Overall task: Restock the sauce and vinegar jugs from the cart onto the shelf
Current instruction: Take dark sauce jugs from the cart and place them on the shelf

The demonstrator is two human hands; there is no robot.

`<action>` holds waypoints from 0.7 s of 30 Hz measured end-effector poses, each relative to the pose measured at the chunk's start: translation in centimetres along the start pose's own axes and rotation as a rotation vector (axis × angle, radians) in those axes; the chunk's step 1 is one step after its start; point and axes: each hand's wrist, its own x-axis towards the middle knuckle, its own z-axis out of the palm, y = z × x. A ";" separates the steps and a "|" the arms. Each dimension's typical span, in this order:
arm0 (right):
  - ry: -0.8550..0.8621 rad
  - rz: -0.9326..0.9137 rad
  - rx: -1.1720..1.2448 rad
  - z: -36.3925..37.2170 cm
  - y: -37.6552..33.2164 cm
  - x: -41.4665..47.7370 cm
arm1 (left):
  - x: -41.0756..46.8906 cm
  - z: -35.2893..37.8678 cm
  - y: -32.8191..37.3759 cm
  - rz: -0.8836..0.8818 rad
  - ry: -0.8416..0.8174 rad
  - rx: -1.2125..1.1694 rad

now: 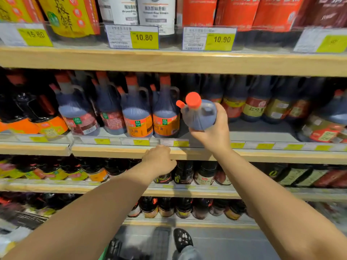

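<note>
Left grip (159, 159) rests on the light wooden shelf edge (112, 152), fingers tucked; can't tell if it's holding. Red-capped clear plastic jug of dark sauce (199, 117) is tilted at the shelf gap, right grip (214, 134) wrapped around its belly. Looks full, heavy and slick, so the handle is probably safer.

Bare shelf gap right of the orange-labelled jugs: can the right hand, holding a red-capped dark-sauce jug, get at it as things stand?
Probably yes. The right hand holds the red-capped jug in front of the grey gap, nothing between; the left hand is lower, by the wooden shelf edge.
</note>
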 end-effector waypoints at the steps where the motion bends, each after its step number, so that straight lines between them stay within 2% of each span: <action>1: -0.007 0.032 0.008 0.4 0.4 0.3 | 0.2 0.2 0.0 0.012 0.008 0.078; 3: -0.016 0.153 0.018 1.1 1.2 0.6 | 0.4 0.8 -0.2 0.022 0.063 0.131; 8: 0.054 0.392 0.028 1.8 3.0 1.6 | 0.9 1.6 -0.6 0.034 0.110 0.078; 17: -0.091 0.378 0.015 1.8 3.4 1.7 | 1.3 2.0 -0.6 0.024 0.129 0.092; 21: -0.121 0.350 -0.052 1.7 2.3 -0.9 | 0.7 1.9 -1.4 0.040 0.071 0.015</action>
